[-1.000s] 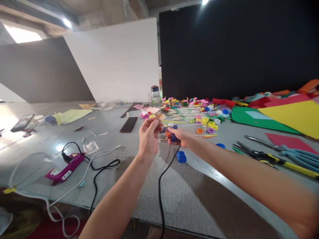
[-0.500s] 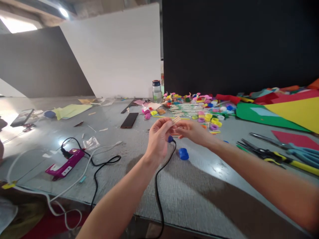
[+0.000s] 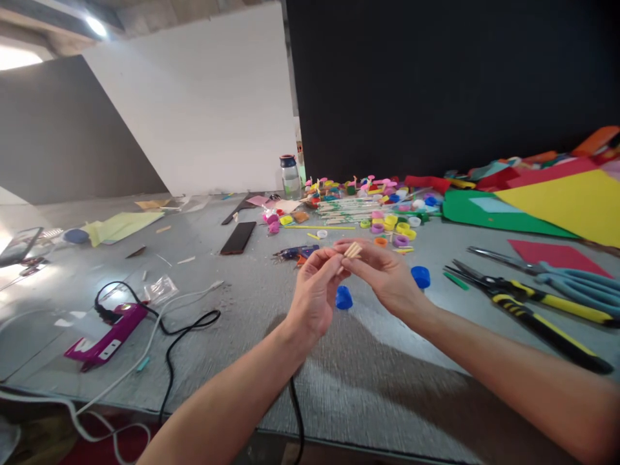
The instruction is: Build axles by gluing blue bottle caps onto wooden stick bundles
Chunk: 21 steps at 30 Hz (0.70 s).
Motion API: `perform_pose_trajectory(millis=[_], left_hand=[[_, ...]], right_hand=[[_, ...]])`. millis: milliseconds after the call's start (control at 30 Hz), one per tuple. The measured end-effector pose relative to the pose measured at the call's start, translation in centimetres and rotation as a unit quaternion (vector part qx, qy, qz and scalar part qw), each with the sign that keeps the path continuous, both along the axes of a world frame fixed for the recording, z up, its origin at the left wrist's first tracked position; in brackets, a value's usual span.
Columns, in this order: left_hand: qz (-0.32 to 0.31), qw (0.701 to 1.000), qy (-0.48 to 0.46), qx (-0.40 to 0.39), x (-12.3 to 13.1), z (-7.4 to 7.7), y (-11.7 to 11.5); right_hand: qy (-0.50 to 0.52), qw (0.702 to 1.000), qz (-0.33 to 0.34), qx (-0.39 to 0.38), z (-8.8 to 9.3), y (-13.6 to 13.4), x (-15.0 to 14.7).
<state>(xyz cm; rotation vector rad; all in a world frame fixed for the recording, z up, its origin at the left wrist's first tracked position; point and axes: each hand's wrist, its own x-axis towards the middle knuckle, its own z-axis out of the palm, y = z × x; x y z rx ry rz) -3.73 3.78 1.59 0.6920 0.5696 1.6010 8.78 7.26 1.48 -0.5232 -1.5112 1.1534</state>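
Both hands meet above the grey table, pinching a small bundle of pale wooden sticks point(image 3: 353, 250). My left hand point(image 3: 314, 290) grips it from the left with thumb and fingers. From the right, my right hand point(image 3: 387, 274) closes on the same bundle, fingers curled behind it; the sticks' lower ends are hidden. Just below the fingers sits a blue bottle cap point(image 3: 343, 298), and another blue cap point(image 3: 420, 277) lies right of my right hand. Behind my left hand is a dark blue glue gun point(image 3: 295, 252) with an orange part, partly covered.
Pliers point(image 3: 513, 297) and blue-handled scissors point(image 3: 566, 278) lie at right, before coloured sheets point(image 3: 562, 200). Colourful caps point(image 3: 387, 223) and wrapped sticks point(image 3: 349, 210) crowd the back, near a bottle point(image 3: 289, 175). A phone point(image 3: 238, 237) and purple power strip point(image 3: 109, 336) with cables are at left.
The hands have come lower and nearer, and the stick bundle shows more clearly. The glue gun is now visible behind them. The view has shifted slightly to the right.
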Motion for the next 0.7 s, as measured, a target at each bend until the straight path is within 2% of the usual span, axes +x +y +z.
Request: perform_pose_trajectory(millis=[100,167,200,233,267,333,400,433,467,500,567,633,700], left_hand=[[-0.005,0.997,0.069,0.023,-0.4,-0.2,0.0],[-0.004,0.981,0.191,0.045,-1.1,0.3,-0.1],[-0.002,0.958,0.280,0.061,-1.6,0.7,-0.2],[-0.008,0.917,0.391,0.079,-2.1,1.2,-0.3],[-0.010,0.854,0.509,0.104,-2.5,1.6,-0.4],[-0.019,0.693,0.707,0.141,-3.2,2.3,-0.7],[-0.039,0.546,0.825,0.140,-3.3,2.5,-0.9],[-0.054,0.492,0.859,0.132,-3.2,2.4,-0.9],[-0.068,0.457,0.879,0.122,-3.0,2.2,-0.8],[-0.079,0.435,0.889,0.115,-2.8,1.9,-0.6],[-0.087,0.426,0.893,0.113,-2.6,1.3,-0.2],[-0.084,0.457,0.877,0.121,-2.7,0.8,0.3],[-0.085,0.524,0.836,0.138,-2.8,0.6,0.5]], right_hand=[[-0.016,0.999,-0.029,-0.002,0.7,-0.1,0.6],[-0.052,0.997,-0.050,0.002,1.4,-0.2,1.6],[-0.075,0.995,-0.060,0.007,1.8,-0.2,2.3],[-0.100,0.993,-0.067,0.013,2.0,-0.2,3.1],[-0.128,0.989,-0.072,0.016,2.3,-0.2,4.0],[-0.182,0.981,-0.070,0.002,2.3,-0.2,5.9],[-0.216,0.974,-0.060,-0.043,1.7,-0.1,7.6],[-0.227,0.970,-0.055,-0.070,1.2,-0.1,8.3],[-0.236,0.966,-0.049,-0.094,0.6,0.0,9.0],[-0.248,0.962,-0.044,-0.110,0.0,0.0,9.5],[-0.278,0.952,-0.030,-0.122,-1.0,-0.1,10.2],[-0.296,0.946,-0.012,-0.129,-1.6,-0.4,10.4],[-0.301,0.943,0.008,-0.140,-1.5,-1.0,10.5]])
